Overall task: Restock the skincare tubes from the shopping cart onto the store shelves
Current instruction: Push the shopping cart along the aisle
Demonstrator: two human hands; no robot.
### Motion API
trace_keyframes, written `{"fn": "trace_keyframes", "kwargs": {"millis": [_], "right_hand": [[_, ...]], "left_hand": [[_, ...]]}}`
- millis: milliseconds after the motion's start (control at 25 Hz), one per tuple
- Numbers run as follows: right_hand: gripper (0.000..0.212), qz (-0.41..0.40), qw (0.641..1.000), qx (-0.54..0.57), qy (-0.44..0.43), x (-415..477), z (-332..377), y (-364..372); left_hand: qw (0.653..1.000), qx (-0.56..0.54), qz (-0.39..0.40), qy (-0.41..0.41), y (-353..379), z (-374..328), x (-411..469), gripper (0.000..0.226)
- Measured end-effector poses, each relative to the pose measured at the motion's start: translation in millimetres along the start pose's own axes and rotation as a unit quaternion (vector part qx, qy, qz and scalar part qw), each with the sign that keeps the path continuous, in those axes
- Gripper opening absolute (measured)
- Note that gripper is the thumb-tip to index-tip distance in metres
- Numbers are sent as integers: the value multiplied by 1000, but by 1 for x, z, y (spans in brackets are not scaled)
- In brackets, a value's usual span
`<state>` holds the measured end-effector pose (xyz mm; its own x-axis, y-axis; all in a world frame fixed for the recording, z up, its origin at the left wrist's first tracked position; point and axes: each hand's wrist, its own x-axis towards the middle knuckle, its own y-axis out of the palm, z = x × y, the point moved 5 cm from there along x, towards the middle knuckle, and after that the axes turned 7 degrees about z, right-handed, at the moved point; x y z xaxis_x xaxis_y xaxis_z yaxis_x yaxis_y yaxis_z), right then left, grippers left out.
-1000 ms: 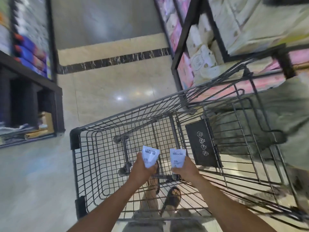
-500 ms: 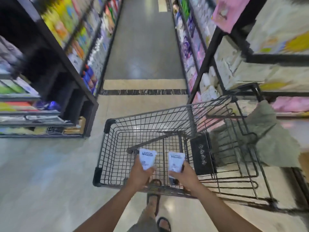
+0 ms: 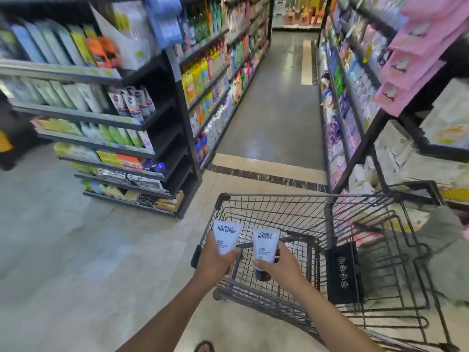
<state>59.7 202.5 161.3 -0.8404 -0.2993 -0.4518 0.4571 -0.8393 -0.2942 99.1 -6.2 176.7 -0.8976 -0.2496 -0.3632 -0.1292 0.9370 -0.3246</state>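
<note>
My left hand point(image 3: 215, 260) grips a white skincare tube point(image 3: 226, 236) upright, its printed label facing me. My right hand point(image 3: 279, 266) holds a second white tube point(image 3: 265, 246) with a dark cap pointing down. Both tubes hover over the near left corner of the black wire shopping cart point(image 3: 291, 199), whose basket shows no other tubes. To the left stands a dark shelf unit point(image 3: 142, 128) stocked with rows of tubes and boxes, several grey tubes point(image 3: 132, 102) on its second level.
An aisle of grey floor point(image 3: 274, 110) runs ahead between stocked shelves. Pink packets point(image 3: 411, 59) hang on the right shelf close to the cart. A grey cloth point(image 3: 446, 250) drapes over the cart's right side. Open tiled floor point(image 3: 63, 262) lies to my left.
My view has risen from the cart's floor to the aisle and the left shelf unit. Both hands have lifted the tubes up out of the basket and shifted left.
</note>
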Motion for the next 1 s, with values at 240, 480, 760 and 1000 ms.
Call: {"fn": "trace_keyframes", "kwargs": {"millis": [240,480,760,1000], "right_hand": [[59,41,996,-31,-67,11,80,76],[61,70,988,-65,-124,29,164,198],[53,109,977,-87,-163,38,249,347],[52,153,960,-121,-199,61,310,442]], "left_hand": [[996,-36,-79,9,-101,12,-23,53],[985,-62,-161,-5,-245,55,-47,51],[970,-84,-227,-5,-399,107,-73,49],[952,-117,-282,10,-497,133,-75,44]]}}
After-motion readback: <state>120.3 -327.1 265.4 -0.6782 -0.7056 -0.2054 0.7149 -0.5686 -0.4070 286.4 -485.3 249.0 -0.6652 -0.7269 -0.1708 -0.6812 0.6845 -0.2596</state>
